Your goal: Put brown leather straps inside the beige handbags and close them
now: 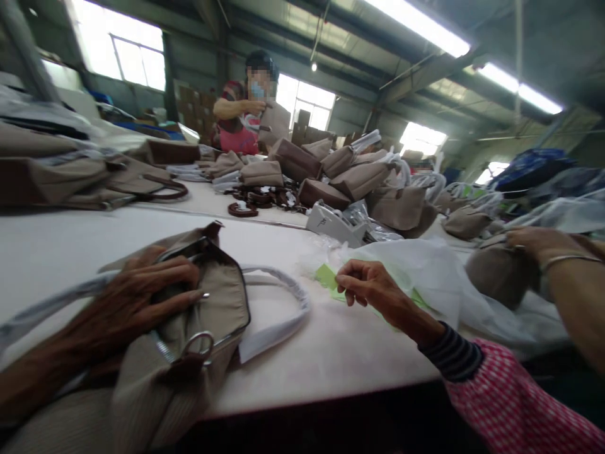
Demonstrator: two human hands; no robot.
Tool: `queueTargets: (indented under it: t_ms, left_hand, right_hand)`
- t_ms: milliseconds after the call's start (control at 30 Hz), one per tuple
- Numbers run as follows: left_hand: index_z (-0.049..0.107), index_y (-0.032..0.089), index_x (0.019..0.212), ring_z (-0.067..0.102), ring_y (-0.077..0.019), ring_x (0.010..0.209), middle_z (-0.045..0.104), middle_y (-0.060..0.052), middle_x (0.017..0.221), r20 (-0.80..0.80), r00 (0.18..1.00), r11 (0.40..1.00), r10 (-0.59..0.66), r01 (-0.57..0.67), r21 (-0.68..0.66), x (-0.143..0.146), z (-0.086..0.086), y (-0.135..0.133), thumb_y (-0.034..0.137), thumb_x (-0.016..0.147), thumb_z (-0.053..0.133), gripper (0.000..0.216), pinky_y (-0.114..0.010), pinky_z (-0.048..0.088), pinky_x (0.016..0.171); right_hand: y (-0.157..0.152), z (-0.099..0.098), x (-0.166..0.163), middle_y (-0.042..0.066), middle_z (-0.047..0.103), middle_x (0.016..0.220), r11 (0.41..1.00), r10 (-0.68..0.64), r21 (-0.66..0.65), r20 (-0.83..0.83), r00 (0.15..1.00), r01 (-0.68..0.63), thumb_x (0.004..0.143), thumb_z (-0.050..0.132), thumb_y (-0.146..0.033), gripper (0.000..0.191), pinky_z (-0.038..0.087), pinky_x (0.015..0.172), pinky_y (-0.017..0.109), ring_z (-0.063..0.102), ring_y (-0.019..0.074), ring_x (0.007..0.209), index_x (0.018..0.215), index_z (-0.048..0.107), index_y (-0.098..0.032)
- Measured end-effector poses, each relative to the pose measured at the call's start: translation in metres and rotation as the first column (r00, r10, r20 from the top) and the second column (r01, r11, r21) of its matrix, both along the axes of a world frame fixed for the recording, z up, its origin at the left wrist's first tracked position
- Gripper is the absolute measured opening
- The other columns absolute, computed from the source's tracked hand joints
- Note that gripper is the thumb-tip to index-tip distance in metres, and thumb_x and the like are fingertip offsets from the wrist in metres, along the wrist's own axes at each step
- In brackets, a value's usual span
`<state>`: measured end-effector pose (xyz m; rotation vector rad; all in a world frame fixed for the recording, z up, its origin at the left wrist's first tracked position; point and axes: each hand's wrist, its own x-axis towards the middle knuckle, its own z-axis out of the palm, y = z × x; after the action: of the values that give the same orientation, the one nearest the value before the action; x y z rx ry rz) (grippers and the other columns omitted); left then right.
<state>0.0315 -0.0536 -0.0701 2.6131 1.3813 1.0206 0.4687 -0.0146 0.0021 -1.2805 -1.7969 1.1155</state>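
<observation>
Your left hand (146, 287) spreads across the mouth of the open beige fabric handbag (221, 296); right of it, your right hand (367, 285) pinches a lime-green paper slip (326, 275), which too tight a grip could crease.

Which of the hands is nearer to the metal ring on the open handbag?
Left. The left hand is at the mouth of the open handbag, just beyond the metal ring; the right hand is farther off, by the green paper slips.
</observation>
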Motion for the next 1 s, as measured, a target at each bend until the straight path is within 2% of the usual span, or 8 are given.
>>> queueTargets:
  t_ms: [67, 167, 267, 367, 633, 767, 867, 1000]
  left_hand:
    - [0.074, 0.031, 0.097, 0.062, -0.0254, 0.107, 0.076, 0.001, 0.112, -0.061, 0.997, 0.991, 0.053, -0.06, -0.116, 0.01, 0.018, -0.005, 0.051, 0.105, 0.049, 0.033, -0.046, 0.041, 0.108]
    - [0.072, 0.026, 0.096, 0.057, -0.0256, 0.106, 0.073, -0.002, 0.112, -0.071, 0.991, 0.988, 0.117, -0.124, -0.096, 0.02, 0.032, -0.009, 0.053, 0.106, 0.049, 0.036, -0.043, 0.042, 0.1]
    - [0.071, 0.025, 0.097, 0.055, -0.0251, 0.106, 0.071, -0.003, 0.115, -0.08, 0.991, 0.992, 0.112, -0.116, -0.046, 0.023, 0.034, -0.012, 0.046, 0.109, 0.043, 0.037, -0.042, 0.042, 0.099]
    - [0.072, 0.026, 0.098, 0.053, -0.0257, 0.106, 0.071, -0.004, 0.116, -0.109, 0.987, 0.992, 0.117, -0.121, -0.032, 0.023, 0.033, -0.013, 0.042, 0.11, 0.041, 0.037, -0.044, 0.042, 0.1]
    - [0.067, 0.025, 0.095, 0.049, -0.0303, 0.11, 0.07, -0.006, 0.118, -0.21, 0.968, 0.988, 0.14, -0.152, -0.041, 0.023, 0.027, -0.008, 0.041, 0.111, 0.04, 0.035, -0.051, 0.041, 0.097]
    - [0.069, 0.026, 0.1, 0.049, -0.0305, 0.111, 0.069, -0.006, 0.122, -0.201, 0.968, 0.988, 0.151, -0.154, 0.001, 0.022, 0.025, -0.007, 0.041, 0.11, 0.042, 0.032, -0.051, 0.041, 0.097]
    - [0.07, 0.027, 0.102, 0.049, -0.0307, 0.112, 0.069, -0.005, 0.125, -0.208, 0.967, 0.989, 0.147, -0.147, 0.013, 0.021, 0.025, -0.007, 0.042, 0.11, 0.043, 0.031, -0.051, 0.041, 0.096]
    - [0.07, 0.026, 0.099, 0.049, -0.0307, 0.112, 0.069, -0.004, 0.124, -0.23, 0.961, 0.988, 0.153, -0.153, 0.021, 0.02, 0.025, -0.007, 0.041, 0.11, 0.042, 0.033, -0.052, 0.041, 0.097]
  right_hand:
    - [0.003, 0.009, -0.032, 0.002, 0.07, 0.069, 0.996, 0.078, -0.037, -0.073, 0.994, -0.081, 0.08, 0.073, -0.036, 0.022, 0.033, 0.042, 0.018, 0.058, 0.0083, 0.048, 0.077, 0.067, -0.014]
    - [0.01, 0.014, -0.091, 0.003, 0.073, 0.073, 0.962, 0.22, -0.128, -0.148, 0.964, -0.239, 0.081, 0.071, -0.027, 0.015, 0.032, 0.04, 0.017, 0.059, 0.008, 0.048, 0.077, 0.067, -0.013]
    - [0.022, 0.006, -0.15, 0.003, 0.072, 0.068, 0.901, 0.356, -0.201, -0.168, 0.919, -0.385, 0.084, 0.066, -0.018, 0.014, 0.03, 0.039, 0.017, 0.057, 0.0069, 0.046, 0.071, 0.066, -0.013]
    - [0.036, -0.007, -0.189, 0.002, 0.068, 0.059, 0.875, 0.415, -0.228, -0.1, 0.904, -0.427, 0.082, 0.066, -0.017, 0.018, 0.03, 0.038, 0.017, 0.055, 0.0074, 0.044, 0.065, 0.067, -0.012]
    - [0.044, -0.014, -0.203, 0.004, 0.067, 0.057, 0.916, 0.337, -0.248, 0.048, 0.94, -0.316, 0.077, 0.066, -0.019, 0.021, 0.034, 0.037, 0.018, 0.057, 0.0101, 0.045, 0.057, 0.065, -0.013]
    - [0.038, -0.012, -0.212, 0.003, 0.067, 0.057, 0.935, 0.337, -0.162, 0.117, 0.934, -0.317, 0.078, 0.064, -0.019, 0.018, 0.044, 0.044, 0.018, 0.062, 0.0124, 0.049, 0.061, 0.067, -0.014]
    - [0.038, -0.011, -0.222, 0.004, 0.067, 0.059, 0.942, 0.333, -0.109, 0.192, 0.923, -0.318, 0.078, 0.066, -0.021, 0.014, 0.044, 0.045, 0.019, 0.064, 0.0143, 0.053, 0.065, 0.067, -0.015]
    - [0.042, -0.007, -0.23, 0.004, 0.067, 0.061, 0.945, 0.294, -0.192, 0.154, 0.943, -0.264, 0.081, 0.07, -0.028, 0.017, 0.041, 0.044, 0.02, 0.059, 0.0126, 0.051, 0.072, 0.067, -0.014]
